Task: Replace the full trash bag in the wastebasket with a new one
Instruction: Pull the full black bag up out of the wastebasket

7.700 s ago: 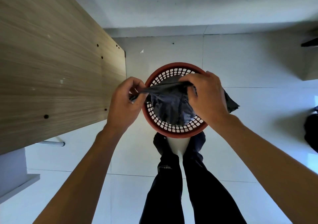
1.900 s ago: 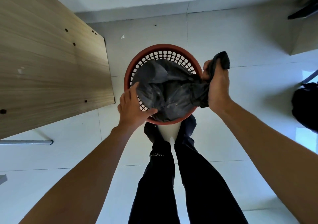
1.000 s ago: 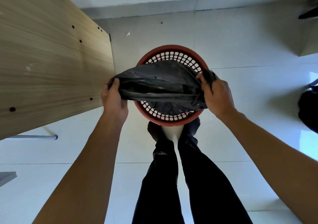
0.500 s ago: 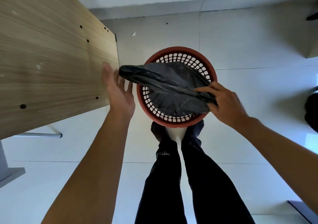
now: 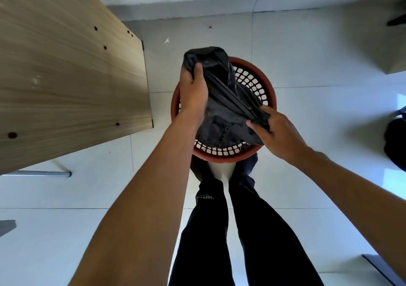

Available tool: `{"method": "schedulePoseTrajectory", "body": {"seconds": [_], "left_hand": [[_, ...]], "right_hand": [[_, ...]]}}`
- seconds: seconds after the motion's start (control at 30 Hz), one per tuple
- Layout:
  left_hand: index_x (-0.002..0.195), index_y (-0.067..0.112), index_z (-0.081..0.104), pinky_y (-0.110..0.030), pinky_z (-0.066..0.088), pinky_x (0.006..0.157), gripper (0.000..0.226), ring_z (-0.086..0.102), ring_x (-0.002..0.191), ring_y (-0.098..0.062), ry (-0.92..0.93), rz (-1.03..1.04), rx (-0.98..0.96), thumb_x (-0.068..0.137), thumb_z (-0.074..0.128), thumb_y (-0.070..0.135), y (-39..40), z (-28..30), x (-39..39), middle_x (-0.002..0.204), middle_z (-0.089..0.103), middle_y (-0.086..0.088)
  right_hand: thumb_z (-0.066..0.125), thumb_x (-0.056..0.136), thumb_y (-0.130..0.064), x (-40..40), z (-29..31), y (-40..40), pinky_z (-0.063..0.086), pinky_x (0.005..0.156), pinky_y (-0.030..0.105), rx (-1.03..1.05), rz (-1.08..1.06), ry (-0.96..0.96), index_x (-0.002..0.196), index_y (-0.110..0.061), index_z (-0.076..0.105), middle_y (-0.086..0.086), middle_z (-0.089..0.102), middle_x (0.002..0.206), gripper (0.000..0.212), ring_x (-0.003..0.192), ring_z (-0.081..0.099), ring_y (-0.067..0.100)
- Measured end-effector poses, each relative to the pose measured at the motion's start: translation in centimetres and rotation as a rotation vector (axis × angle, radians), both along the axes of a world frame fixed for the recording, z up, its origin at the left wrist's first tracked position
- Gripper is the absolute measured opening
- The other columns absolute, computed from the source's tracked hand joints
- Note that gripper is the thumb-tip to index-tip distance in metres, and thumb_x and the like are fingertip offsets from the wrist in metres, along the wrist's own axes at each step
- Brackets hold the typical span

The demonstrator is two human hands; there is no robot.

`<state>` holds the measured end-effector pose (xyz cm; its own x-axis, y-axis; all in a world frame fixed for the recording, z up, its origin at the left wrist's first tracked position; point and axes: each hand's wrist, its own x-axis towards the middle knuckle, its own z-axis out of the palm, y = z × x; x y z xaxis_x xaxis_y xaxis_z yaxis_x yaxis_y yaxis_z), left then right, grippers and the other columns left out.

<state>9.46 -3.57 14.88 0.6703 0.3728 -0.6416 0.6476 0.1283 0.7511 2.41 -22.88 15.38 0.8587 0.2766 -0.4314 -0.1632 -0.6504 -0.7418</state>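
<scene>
Black bag (image 5: 222, 118) hangs in wastebasket (image 5: 267, 81); left hand (image 5: 193, 88) and right hand (image 5: 276, 129) fingers clamp its rim.

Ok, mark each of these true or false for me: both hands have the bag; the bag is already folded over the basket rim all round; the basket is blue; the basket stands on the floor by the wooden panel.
1. Both hands hold the bag. True: the left hand grips its far edge and the right hand pinches its near edge.
2. The bag is folded over the rim all round. False: much of the basket rim shows bare.
3. The basket is blue. False: it is reddish brown.
4. The basket stands on the floor by the wooden panel. True.
</scene>
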Motion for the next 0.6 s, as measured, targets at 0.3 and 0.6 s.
{"method": "schedulePoseTrajectory", "body": {"seconds": [0.3,0.6], "left_hand": [[0.115,0.023,0.059,-0.033,0.052,0.090,0.049,0.063,0.105,-0.014,0.068,-0.535,0.152,0.075,0.078,0.043,3.3,0.2,-2.6,0.113,0.067,0.004],[0.096,0.013,0.065,-0.035,0.055,0.091,0.031,0.069,0.097,-0.015,-0.075,-0.196,0.136,0.097,0.051,0.041,4.1,1.5,-2.2,0.096,0.072,0.001]], "right_hand": [[0.058,0.093,-0.037,-0.4,0.4,-0.5,0.053,0.085,0.024,0.393,-0.341,0.350,0.109,-0.025,0.065,-0.008,0.072,0.105,0.021,0.104,0.067,0.007],[0.034,0.107,-0.027,2.6,0.7,0.7,0.049,0.074,0.015,0.350,-0.706,0.200,0.076,-0.023,0.050,-0.010,0.069,0.093,0.035,0.090,0.066,0.002]]}}
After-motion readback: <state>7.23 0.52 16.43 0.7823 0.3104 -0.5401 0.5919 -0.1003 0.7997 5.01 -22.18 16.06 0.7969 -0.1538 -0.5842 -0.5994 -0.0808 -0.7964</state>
